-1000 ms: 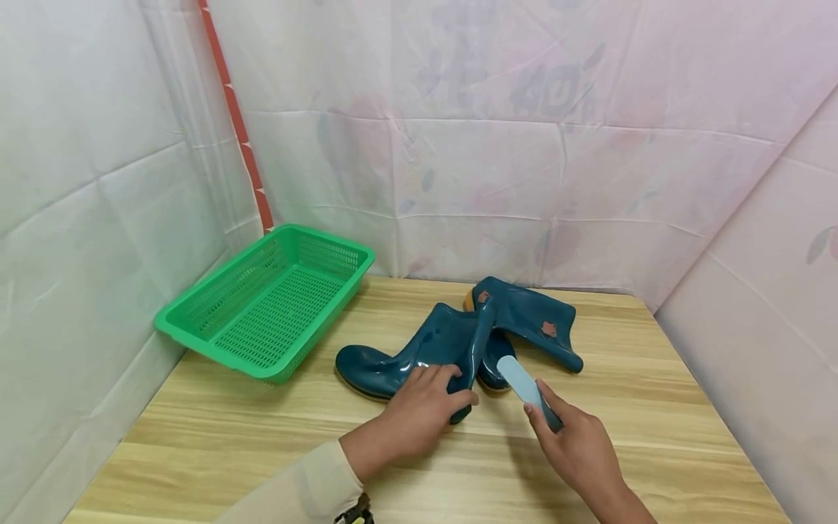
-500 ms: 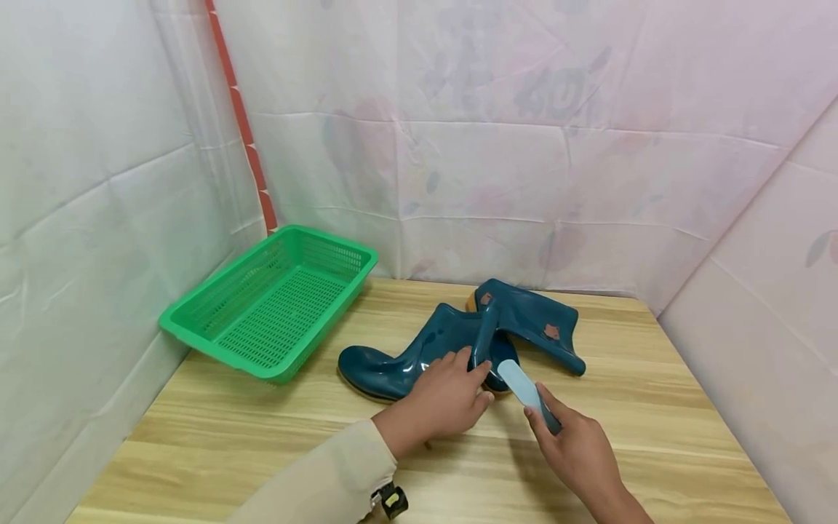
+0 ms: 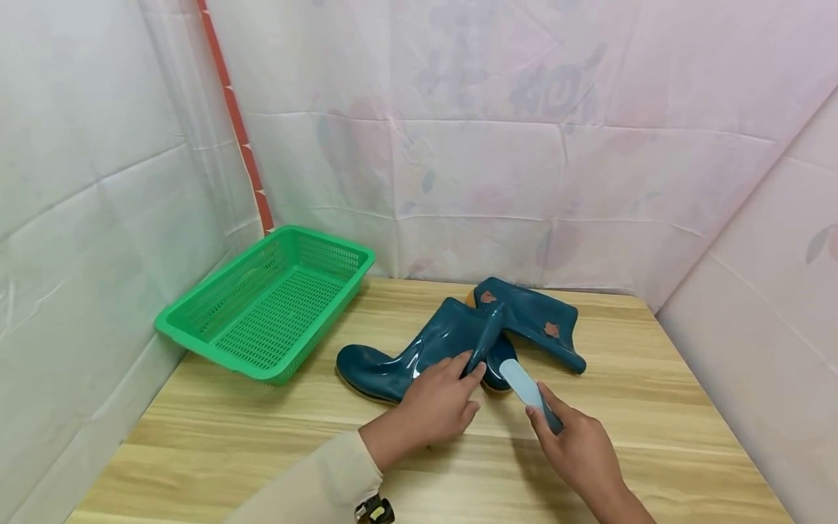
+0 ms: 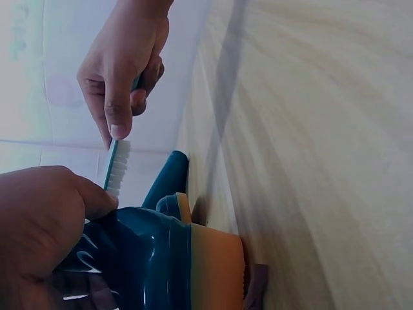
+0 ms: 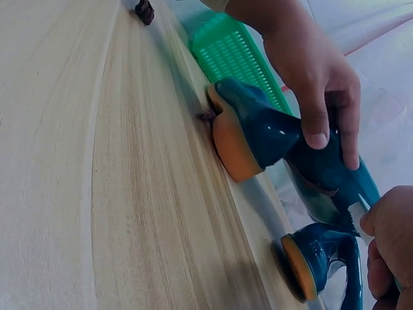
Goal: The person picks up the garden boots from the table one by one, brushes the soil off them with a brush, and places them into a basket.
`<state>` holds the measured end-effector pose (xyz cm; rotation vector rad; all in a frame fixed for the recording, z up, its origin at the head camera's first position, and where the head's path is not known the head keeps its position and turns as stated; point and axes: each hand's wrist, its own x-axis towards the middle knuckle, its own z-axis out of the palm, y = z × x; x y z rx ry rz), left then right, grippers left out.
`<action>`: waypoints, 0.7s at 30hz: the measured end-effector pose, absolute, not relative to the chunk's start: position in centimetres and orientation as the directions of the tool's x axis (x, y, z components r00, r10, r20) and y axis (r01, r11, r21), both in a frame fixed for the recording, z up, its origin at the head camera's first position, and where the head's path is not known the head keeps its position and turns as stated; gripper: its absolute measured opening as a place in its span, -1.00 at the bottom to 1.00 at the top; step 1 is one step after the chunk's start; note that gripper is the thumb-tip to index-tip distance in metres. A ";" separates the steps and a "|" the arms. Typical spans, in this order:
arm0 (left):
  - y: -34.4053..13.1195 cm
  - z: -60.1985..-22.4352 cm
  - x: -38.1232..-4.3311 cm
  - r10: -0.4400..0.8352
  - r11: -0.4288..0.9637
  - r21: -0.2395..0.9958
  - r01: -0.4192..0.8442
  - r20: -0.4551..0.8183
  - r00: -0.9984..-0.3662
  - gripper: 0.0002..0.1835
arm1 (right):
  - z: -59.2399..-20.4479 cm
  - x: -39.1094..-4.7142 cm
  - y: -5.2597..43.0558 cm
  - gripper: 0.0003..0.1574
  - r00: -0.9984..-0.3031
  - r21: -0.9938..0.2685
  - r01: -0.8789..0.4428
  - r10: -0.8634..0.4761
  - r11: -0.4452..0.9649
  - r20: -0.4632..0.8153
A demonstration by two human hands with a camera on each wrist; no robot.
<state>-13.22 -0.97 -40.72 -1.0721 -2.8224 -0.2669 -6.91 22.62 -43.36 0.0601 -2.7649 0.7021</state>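
Two glossy dark teal rubber boots with orange soles lie on the wooden table. The nearer boot (image 3: 445, 327) points its toe left, its shaft overlapping the farther boot (image 3: 533, 316), which shows brownish star-like patches. My left hand (image 3: 432, 400) grips the nearer boot near its heel, thumb on one side and fingers on the other in the right wrist view; part of that grip is hidden in the head view. A light blue brush (image 3: 521, 382) is pinched in my right hand (image 3: 579, 444). Its white bristles (image 4: 117, 169) show in the left wrist view, close to the boots.
At the back left stands a green perforated plastic basket (image 3: 275, 320). Pale patterned sheets (image 3: 484, 167) enclose the table (image 3: 196, 444) on the back and sides. Small dark brown bits (image 5: 144, 11) lie on the tabletop, one of them beside the nearer boot's sole.
My left hand has slid right along the nearer boot and changed its hold. That boot's shaft has rolled slightly upward and right. My right hand and the brush have barely moved.
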 end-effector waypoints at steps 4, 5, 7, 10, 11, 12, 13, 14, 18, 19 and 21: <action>-1.6 -40.7 -12.8 0.676 0.711 0.084 0.698 0.192 -0.711 -0.41 | -43.3 -6.9 22.8 -0.33 -0.965 -0.460 -0.096 0.031 0.883 0.261; -1.7 -40.7 -12.7 0.679 0.708 0.088 0.701 0.190 -0.709 -0.42 | -43.4 -6.9 22.8 -0.33 -0.967 -0.461 -0.091 0.033 0.883 0.253; -2.0 -40.7 -12.6 0.687 0.699 0.097 0.709 0.187 -0.702 -0.43 | -43.4 -6.9 22.9 -0.32 -0.971 -0.459 -0.077 0.037 0.885 0.235; -2.5 -40.7 -12.4 0.704 0.681 0.107 0.724 0.179 -0.688 -0.44 | -43.4 -6.9 23.1 -0.31 -0.978 -0.459 -0.052 0.048 0.887 0.202; -2.7 -40.7 -12.4 0.711 0.674 0.106 0.731 0.179 -0.680 -0.44 | -43.4 -6.9 23.1 -0.31 -0.980 -0.460 -0.044 0.052 0.887 0.193; -2.9 -40.7 -12.3 0.719 0.665 0.102 0.740 0.179 -0.671 -0.44 | -43.4 -6.9 23.2 -0.31 -0.981 -0.459 -0.037 0.055 0.888 0.186; -3.1 -40.7 -12.3 0.728 0.656 0.099 0.748 0.179 -0.662 -0.43 | -43.3 -6.9 23.2 -0.31 -0.982 -0.459 -0.030 0.059 0.888 0.179; -3.3 -40.6 -12.3 0.738 0.646 0.092 0.758 0.178 -0.651 -0.43 | -43.3 -7.0 23.2 -0.31 -0.983 -0.459 -0.025 0.062 0.888 0.175; -4.1 -40.3 -12.3 0.778 0.604 0.069 0.794 0.164 -0.606 -0.42 | -43.2 -7.0 23.3 -0.31 -0.984 -0.463 -0.004 0.079 0.886 0.158; -4.3 -40.2 -12.2 0.788 0.594 0.062 0.802 0.156 -0.596 -0.42 | -43.2 -7.0 23.3 -0.31 -0.985 -0.465 0.001 0.082 0.885 0.153; -4.6 -40.0 -12.2 0.805 0.574 0.047 0.817 0.146 -0.575 -0.42 | -43.2 -7.1 23.4 -0.31 -0.985 -0.466 0.013 0.090 0.885 0.144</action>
